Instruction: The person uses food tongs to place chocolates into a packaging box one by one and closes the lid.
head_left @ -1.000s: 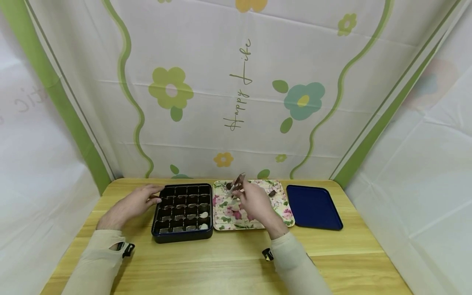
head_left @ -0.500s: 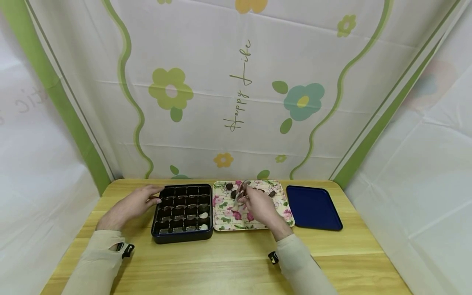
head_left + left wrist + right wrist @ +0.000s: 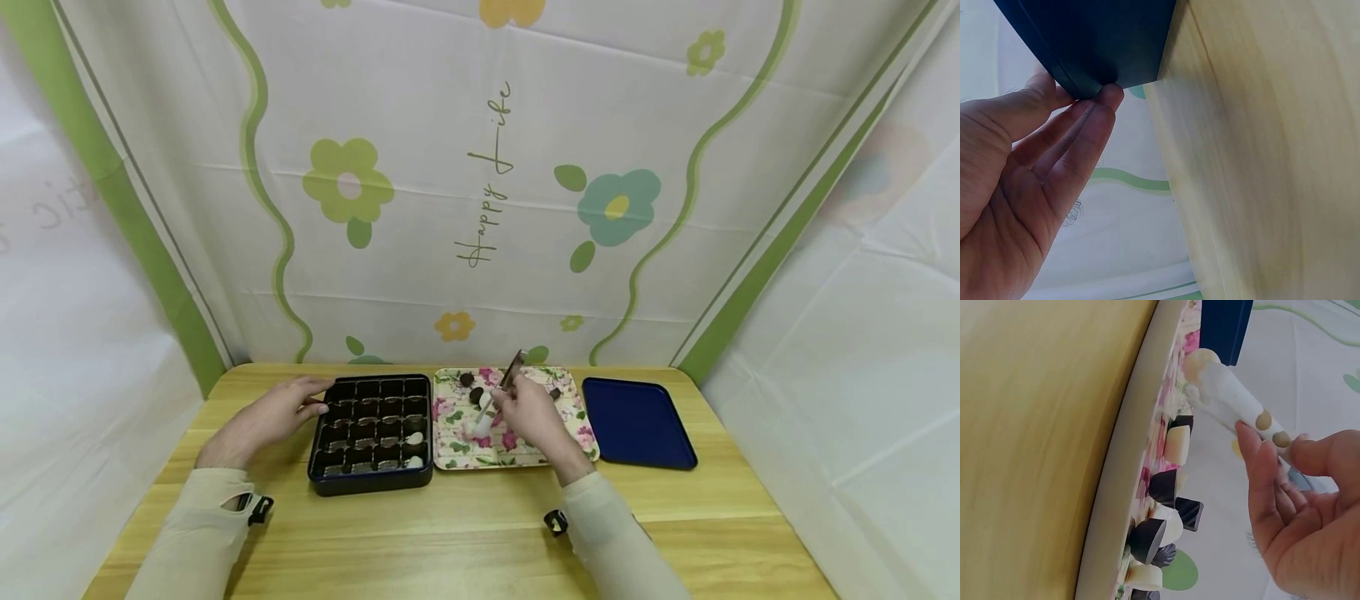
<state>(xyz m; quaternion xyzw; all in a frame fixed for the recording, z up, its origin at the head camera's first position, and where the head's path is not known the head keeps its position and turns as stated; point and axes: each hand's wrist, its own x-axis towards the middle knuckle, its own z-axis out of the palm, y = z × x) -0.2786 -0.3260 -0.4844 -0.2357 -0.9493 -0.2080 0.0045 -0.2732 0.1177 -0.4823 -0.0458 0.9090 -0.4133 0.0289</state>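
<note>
My right hand (image 3: 531, 412) holds tongs (image 3: 512, 371) over the floral tray (image 3: 457, 454). In the right wrist view, thumb and fingers pinch the tongs (image 3: 1235, 394), whose pale tips are closed around a cream-white chocolate (image 3: 1200, 362) close above the tray. My left hand (image 3: 281, 410) touches the left side of a dark blue box (image 3: 372, 482) near its back corner. The left wrist view has the fingers fairly straight against the box wall (image 3: 1100, 50). Inside the box is a dark divided insert; two white chocolates (image 3: 414, 437) occupy compartments in its right column.
Dark and white chocolates (image 3: 1166, 487) lie scattered on the tray. To its right rests a flat blue lid (image 3: 637, 421). All stand on a wooden table (image 3: 480, 533), with a printed curtain (image 3: 420, 250) behind and white fabric at both sides.
The tongs, first over the tray's back left, have drawn back and dipped to the tray's middle, and now grip a white chocolate. The left hand and box stay put.
</note>
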